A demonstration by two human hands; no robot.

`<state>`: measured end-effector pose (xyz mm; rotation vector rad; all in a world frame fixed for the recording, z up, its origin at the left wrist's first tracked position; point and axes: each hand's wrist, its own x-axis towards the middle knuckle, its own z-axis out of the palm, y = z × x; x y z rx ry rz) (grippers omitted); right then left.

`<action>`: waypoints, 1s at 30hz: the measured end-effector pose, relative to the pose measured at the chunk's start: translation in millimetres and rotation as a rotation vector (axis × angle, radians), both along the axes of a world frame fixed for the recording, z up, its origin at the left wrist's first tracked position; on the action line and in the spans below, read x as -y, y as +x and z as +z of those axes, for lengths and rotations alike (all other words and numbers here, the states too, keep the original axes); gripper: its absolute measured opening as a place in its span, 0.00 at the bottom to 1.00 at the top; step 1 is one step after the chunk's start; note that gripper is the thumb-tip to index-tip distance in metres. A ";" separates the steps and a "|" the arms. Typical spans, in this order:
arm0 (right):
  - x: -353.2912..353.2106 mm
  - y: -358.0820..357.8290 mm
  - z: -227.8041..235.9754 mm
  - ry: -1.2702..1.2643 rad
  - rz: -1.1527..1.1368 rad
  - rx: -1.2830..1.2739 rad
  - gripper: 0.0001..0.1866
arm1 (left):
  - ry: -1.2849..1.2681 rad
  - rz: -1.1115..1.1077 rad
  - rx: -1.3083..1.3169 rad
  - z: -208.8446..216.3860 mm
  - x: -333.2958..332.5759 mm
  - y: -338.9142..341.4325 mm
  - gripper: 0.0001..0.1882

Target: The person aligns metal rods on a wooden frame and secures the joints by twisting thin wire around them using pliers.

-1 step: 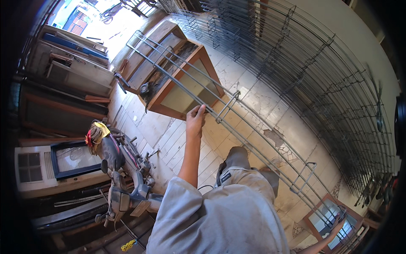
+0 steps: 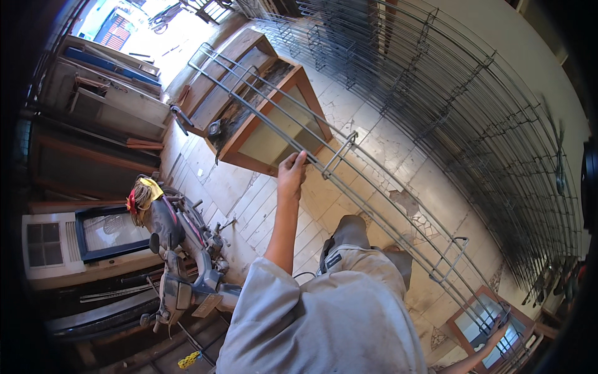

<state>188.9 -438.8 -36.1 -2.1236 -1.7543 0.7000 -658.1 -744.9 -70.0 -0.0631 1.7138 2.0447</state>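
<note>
Left hand (image 2: 291, 176) curled around long grey metal frame (image 2: 374, 202), which runs diagonally away over tiled floor (image 2: 249, 199); right hand (image 2: 498, 338) grips its near end (partly hidden).

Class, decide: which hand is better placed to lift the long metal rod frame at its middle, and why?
Left. The left hand already grips the rod frame near its middle, beside a cross bracket. The right hand is out at the frame's end, its grip unclear.

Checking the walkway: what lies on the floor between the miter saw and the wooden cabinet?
In the head view, only bare pale floorboards lie between the miter saw and the wooden cabinet.
</note>
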 end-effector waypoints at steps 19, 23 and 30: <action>187.3 -429.9 92.3 0.390 0.679 -0.189 0.16 | 0.222 -0.052 0.160 -1.4 0.4 17.6 0.09; 188.2 -557.3 62.6 0.422 1.032 -0.186 0.16 | 0.028 -0.054 0.037 11.9 11.1 44.4 0.12; 176.0 -579.9 38.3 0.189 0.992 -0.268 0.08 | -0.334 -0.261 -0.345 37.5 179.7 83.3 0.18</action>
